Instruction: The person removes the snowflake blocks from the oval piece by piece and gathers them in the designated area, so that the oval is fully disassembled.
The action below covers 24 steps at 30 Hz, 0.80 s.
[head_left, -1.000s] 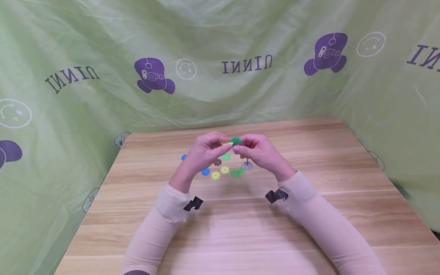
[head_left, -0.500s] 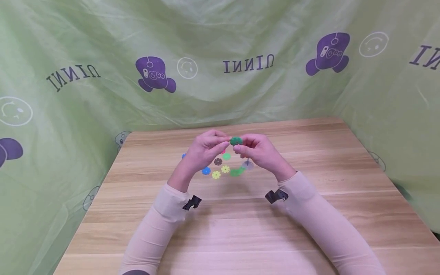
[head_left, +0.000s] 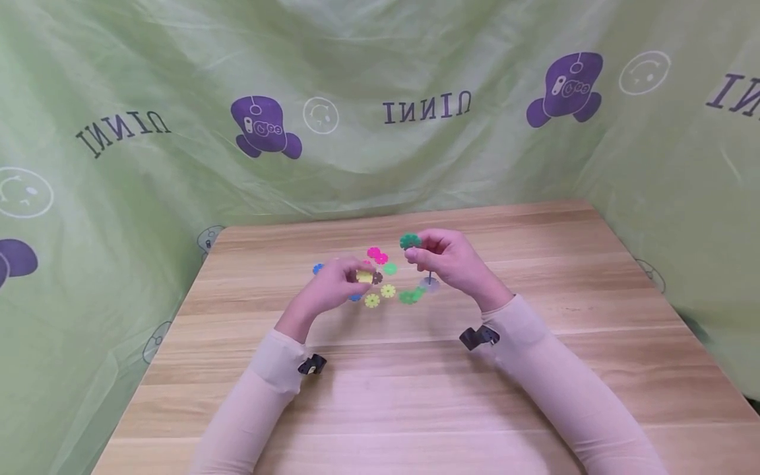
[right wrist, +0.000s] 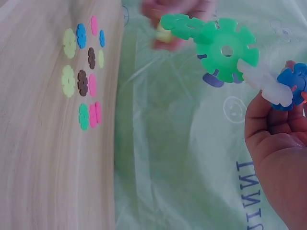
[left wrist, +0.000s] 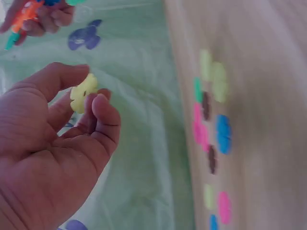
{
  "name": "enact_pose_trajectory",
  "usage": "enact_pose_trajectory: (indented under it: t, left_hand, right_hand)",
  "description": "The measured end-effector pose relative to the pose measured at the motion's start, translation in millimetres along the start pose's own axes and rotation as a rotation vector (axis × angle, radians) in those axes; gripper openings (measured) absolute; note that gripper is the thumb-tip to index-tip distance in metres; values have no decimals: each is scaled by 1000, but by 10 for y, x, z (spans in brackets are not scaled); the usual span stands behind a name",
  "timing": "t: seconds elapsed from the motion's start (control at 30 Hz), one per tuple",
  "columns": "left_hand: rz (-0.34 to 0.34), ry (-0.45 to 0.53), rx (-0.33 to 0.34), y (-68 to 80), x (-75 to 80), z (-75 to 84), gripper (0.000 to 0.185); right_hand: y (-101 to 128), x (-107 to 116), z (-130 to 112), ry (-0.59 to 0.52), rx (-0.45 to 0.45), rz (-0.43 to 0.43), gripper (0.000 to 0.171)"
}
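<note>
Both hands are raised above the desk (head_left: 380, 409). The left hand (head_left: 328, 287) pinches a yellow disc (left wrist: 82, 96) between thumb and fingers, over the left part of the loose discs. The right hand (head_left: 454, 265), nearer the desk's right edge, grips a chain of interlocked discs with curled fingers. The chain includes a dark green disc (head_left: 409, 241) at the fingertips, a blue disc (right wrist: 292, 85), a white disc (right wrist: 266, 85) and a large light green disc (right wrist: 216, 57), whose end extends toward the left hand. The yellow disc and the chain are apart.

The loose discs lie flat in a group, nearer the desk's far edge than its near edge: pink discs (head_left: 381, 258) on the far side, brown discs (right wrist: 82, 82) within the group, others yellow, blue and green. A printed green curtain (head_left: 356, 173) stands behind the far edge.
</note>
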State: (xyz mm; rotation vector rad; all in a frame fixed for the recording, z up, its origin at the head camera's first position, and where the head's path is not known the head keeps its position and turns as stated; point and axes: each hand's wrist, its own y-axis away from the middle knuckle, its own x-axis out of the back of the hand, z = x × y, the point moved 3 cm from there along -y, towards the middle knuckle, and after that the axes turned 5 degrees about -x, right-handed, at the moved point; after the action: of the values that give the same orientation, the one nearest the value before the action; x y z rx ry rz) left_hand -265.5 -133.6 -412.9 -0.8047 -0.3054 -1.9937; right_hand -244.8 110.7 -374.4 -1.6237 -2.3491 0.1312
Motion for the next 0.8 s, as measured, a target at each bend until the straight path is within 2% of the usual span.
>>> enact_pose_trajectory:
  t: [0.1, 0.27, 0.4, 0.5, 0.67, 0.8]
  left_hand:
    - [-73, -19, 95, 51, -47, -185, 37]
    - [-166, -81, 180, 104, -113, -367, 36]
    - [-219, -140, 179, 109, -155, -436, 28]
    - [-229, -174, 165, 104, -165, -463, 26]
    - [-218, -177, 165, 108, -144, -484, 31]
    - [-211, -143, 172, 114, -111, -488, 32]
  right_hand:
    - [-10, -18, -5, -4, 0, -5, 18]
    - [-26, -52, -6, -2, 7, -19, 17]
    - [-30, -54, 4, -1, 8, -28, 21]
    - [-29, -49, 11, -2, 0, -30, 21]
    - [-29, -47, 13, 3, -10, -31, 15]
    - [-29, -49, 23, 4, -11, -37, 14]
